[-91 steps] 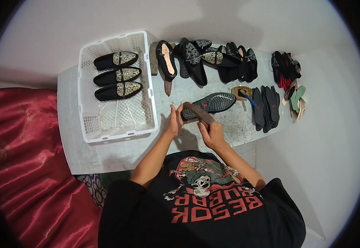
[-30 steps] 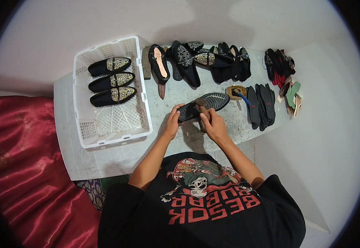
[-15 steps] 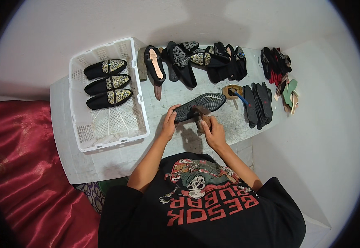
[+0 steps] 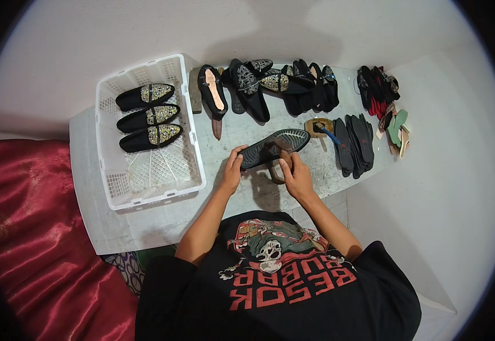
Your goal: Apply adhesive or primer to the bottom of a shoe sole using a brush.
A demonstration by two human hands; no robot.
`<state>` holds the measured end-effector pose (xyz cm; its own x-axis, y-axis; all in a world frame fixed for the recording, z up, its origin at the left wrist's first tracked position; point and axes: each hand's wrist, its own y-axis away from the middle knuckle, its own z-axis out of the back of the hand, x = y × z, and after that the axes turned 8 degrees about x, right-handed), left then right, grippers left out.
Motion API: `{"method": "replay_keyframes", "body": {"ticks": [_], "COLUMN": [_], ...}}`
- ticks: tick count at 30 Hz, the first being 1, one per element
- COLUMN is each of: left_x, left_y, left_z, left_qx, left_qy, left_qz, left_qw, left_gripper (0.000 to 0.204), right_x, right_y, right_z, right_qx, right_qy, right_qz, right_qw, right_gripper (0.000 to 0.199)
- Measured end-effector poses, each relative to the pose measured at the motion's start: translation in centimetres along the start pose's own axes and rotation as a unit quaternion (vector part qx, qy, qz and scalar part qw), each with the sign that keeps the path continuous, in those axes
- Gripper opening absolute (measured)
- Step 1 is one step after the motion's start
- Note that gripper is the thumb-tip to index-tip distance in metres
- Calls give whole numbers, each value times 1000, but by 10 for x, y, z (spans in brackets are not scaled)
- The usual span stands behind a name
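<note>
My left hand (image 4: 233,171) grips one end of a black shoe (image 4: 260,152), which lies sole up with its ridged tread showing. Closed around a brown hammer (image 4: 283,147), my right hand (image 4: 297,176) is over the middle of the sole. The hammer is smeared by motion, so whether it touches the tread is hard to tell. Under the shoe, a wooden piece (image 4: 276,174) shows beside my right hand. Just beyond the shoe's far right end sits a shallow yellowish container (image 4: 317,134) with a blue-handled brush (image 4: 330,134) across it.
A white plastic basket (image 4: 201,170) on the left of the table holds 3 black shoes (image 4: 149,138) with glittery fronts. Several decorated shoes (image 4: 250,85) line the back. Dark soles (image 4: 360,145) lie at the right, near green and beige pieces (image 4: 397,128). Red cloth (image 4: 25,227) hangs at left.
The hammer in my right hand has shifted slightly right and up over the sole and now looks blurred. The shoe and my left hand stay almost in place.
</note>
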<state>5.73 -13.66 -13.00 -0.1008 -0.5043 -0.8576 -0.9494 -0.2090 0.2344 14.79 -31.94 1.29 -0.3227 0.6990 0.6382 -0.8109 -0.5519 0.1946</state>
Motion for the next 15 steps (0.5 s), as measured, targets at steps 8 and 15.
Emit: {"method": "replay_keyframes", "body": {"ticks": [8,15], "left_x": [-3,-2], "left_y": [3,-9], "left_z": [-2,11], "left_qx": [-11,-40], "left_qy": [-10,-181], "left_qz": [16,-69], "left_qw": [1000,980], "left_gripper": [38,30], "right_x": [7,-2], "right_y": [10,9], "right_z": [6,-3], "right_qx": [-22,4], "right_qy": [-35,10], "right_qz": [31,-1], "right_qw": [999,1000], "right_gripper": [38,37]}}
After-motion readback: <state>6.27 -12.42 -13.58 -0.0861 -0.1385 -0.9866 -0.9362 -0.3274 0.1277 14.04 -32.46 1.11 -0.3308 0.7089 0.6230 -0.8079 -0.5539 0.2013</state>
